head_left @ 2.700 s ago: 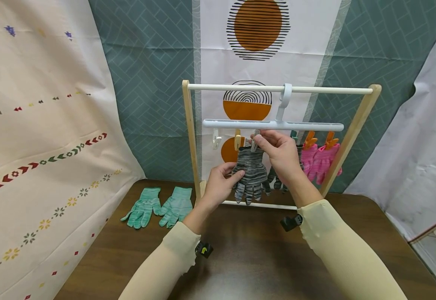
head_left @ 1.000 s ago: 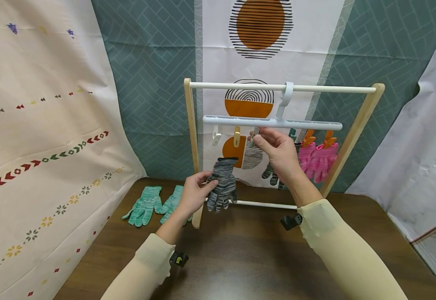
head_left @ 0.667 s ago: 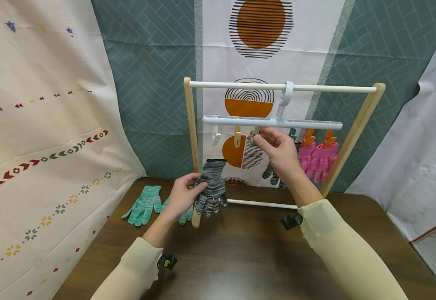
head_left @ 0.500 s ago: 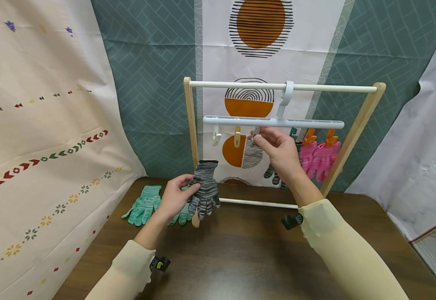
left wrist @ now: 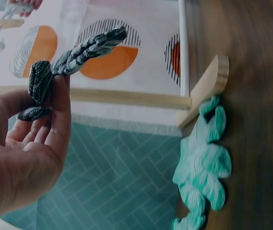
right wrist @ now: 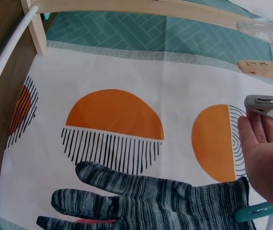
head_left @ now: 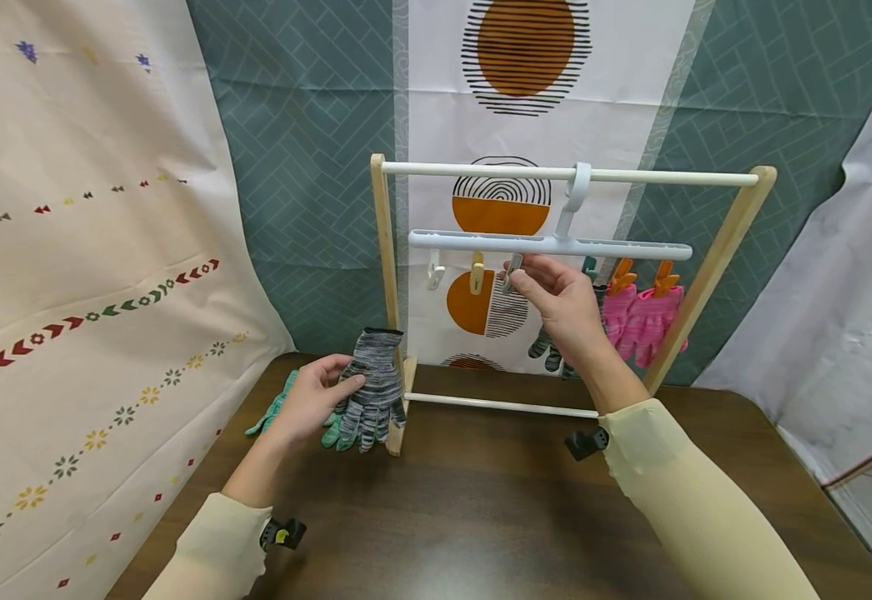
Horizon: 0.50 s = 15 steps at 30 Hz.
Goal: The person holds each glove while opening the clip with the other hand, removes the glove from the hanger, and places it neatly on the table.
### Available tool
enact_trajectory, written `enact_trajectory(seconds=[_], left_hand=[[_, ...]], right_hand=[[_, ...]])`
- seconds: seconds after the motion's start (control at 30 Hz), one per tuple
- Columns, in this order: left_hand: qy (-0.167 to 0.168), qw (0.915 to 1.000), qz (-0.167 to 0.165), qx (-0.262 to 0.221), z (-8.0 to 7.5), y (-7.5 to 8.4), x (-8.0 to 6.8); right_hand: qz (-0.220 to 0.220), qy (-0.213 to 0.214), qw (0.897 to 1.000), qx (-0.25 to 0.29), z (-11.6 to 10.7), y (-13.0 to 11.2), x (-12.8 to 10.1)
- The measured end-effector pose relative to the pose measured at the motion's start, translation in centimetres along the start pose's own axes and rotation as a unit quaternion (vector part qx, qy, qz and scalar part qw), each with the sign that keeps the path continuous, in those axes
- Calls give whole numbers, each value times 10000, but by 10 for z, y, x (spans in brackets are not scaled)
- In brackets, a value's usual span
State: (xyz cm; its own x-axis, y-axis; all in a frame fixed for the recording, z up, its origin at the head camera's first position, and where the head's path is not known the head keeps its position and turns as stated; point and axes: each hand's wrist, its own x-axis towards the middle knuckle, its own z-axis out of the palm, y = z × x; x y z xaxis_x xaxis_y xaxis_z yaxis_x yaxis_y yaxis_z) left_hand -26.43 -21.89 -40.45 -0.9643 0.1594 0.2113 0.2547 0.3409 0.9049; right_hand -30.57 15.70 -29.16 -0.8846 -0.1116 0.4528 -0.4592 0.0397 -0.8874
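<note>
Between thumb and fingers, my left hand [head_left: 314, 400] holds a grey-black striped knit glove [head_left: 374, 379] by its side edge, cuff up, left of the rack. In the left wrist view the glove [left wrist: 84, 53] appears edge-on, pinched. My right hand [head_left: 565, 307] pinches a grey clothespin [head_left: 513, 272] under the white hanger [head_left: 473, 242]; nothing hangs from that clothespin [right wrist: 266, 101]. A matching striped glove [right wrist: 160, 201] hangs from a teal clothespin [right wrist: 255, 212], partly hidden behind my right hand in the head view. Mint-green gloves [left wrist: 201, 163] lie on the table, mostly covered by my left hand and its glove.
The hanger hooks over the top rail [head_left: 436, 169] of a wooden-sided rack. Bare cream [head_left: 477, 273] and white clothespins [head_left: 435, 271] hang at its left. Orange clothespins [head_left: 664, 279] hold pink gloves [head_left: 649, 321] at the right. A patterned cloth stands behind the brown table [head_left: 481, 517].
My left hand has carried the striped glove away from the grey clothespin, leftward and down, until it overlaps the mint-green gloves. The right hand has stayed at the clothespin.
</note>
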Motion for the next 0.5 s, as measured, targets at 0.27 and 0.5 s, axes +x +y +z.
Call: enact_trajectory(seconds=[0.27,0.5], left_hand=[[-297,9984,-369,292,-28,-10,-13],[-405,9960,-792,107,-54,-28,-26]], right_hand=[[11,37,10000,-91,-2,0,-1],[-85,-30,9999,-64,-4,1,-1]])
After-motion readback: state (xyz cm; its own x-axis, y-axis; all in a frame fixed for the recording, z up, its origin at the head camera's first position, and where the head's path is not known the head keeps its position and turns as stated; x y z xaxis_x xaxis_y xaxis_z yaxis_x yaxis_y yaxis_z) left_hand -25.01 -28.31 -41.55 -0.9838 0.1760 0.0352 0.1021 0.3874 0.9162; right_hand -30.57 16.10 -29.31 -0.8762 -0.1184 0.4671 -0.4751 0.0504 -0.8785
